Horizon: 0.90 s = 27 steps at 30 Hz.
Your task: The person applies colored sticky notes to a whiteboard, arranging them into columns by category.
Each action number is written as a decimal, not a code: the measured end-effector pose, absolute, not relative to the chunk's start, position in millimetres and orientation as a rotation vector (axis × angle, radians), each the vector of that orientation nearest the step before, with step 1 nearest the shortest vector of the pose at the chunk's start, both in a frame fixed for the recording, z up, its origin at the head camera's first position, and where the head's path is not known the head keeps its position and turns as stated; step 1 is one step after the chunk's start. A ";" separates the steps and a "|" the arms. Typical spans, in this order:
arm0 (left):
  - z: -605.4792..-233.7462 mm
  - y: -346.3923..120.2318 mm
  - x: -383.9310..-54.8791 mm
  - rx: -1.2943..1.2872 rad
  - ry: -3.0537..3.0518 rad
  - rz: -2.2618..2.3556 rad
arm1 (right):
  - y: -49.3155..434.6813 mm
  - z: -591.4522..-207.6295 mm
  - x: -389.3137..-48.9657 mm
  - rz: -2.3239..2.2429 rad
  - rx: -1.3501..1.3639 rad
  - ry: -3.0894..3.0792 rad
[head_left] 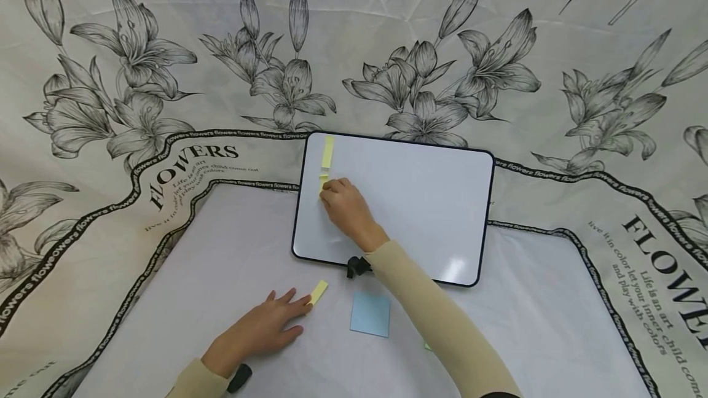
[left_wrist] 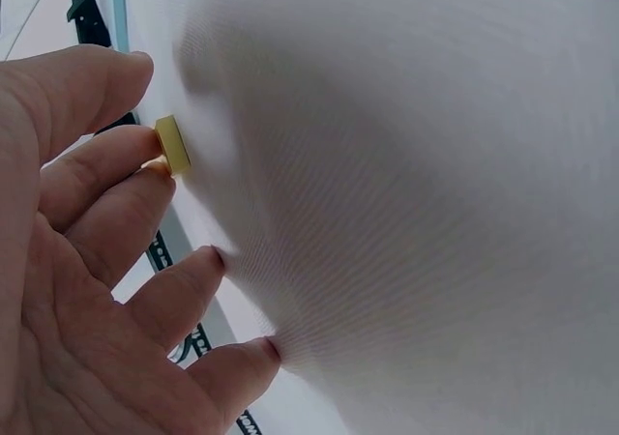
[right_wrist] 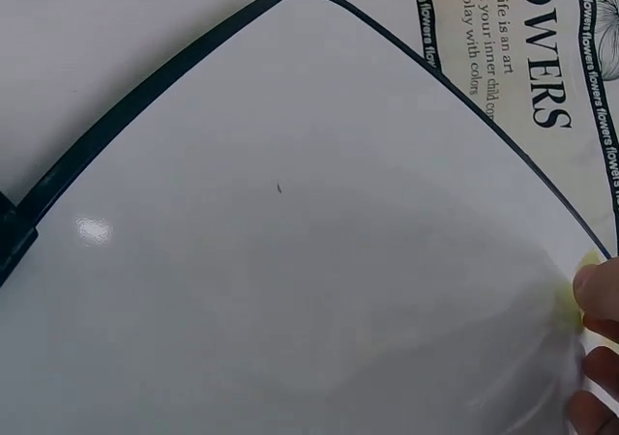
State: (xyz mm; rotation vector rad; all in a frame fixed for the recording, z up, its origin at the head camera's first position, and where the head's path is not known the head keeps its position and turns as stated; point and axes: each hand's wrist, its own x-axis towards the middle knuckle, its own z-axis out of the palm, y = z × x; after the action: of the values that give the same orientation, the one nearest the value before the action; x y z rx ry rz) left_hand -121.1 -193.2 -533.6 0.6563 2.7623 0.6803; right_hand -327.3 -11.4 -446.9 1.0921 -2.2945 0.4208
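At the left side of a black-framed whiteboard [head_left: 409,207], my right hand [head_left: 348,204] pinches a narrow yellow sticky note [head_left: 323,184] against the surface. In the right wrist view the thumb [right_wrist: 598,290] partly covers that yellow paper. Just above it another yellow sticky strip [head_left: 328,152] is stuck near the board's top left corner. Down on the table, my left hand [head_left: 265,324] lies with fingers spread, its fingertips touching a small pad of yellow sticky notes [head_left: 318,292]. The pad's thickness shows in the left wrist view, at the fingertips [left_wrist: 160,179].
A light blue square sticky pad [head_left: 369,314] lies in front of the board. A black stand foot [head_left: 356,266] juts from the board's lower edge. A green scrap [head_left: 428,346] peeks out beside the right sleeve. Flower-printed cloth [head_left: 431,66] hangs behind the white-covered table [head_left: 238,238].
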 end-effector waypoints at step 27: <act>-511.8 -198.9 -131.0 0.689 2.798 0.618 | 7.5 -469.7 -308.7 0.019 1.154 -2.202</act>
State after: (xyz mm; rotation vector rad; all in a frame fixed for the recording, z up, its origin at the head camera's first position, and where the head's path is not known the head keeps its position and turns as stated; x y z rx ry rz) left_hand -131.0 -198.9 -511.8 0.6890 2.7983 0.6178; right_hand -308.7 7.5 -469.7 1.1538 -2.2019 0.0190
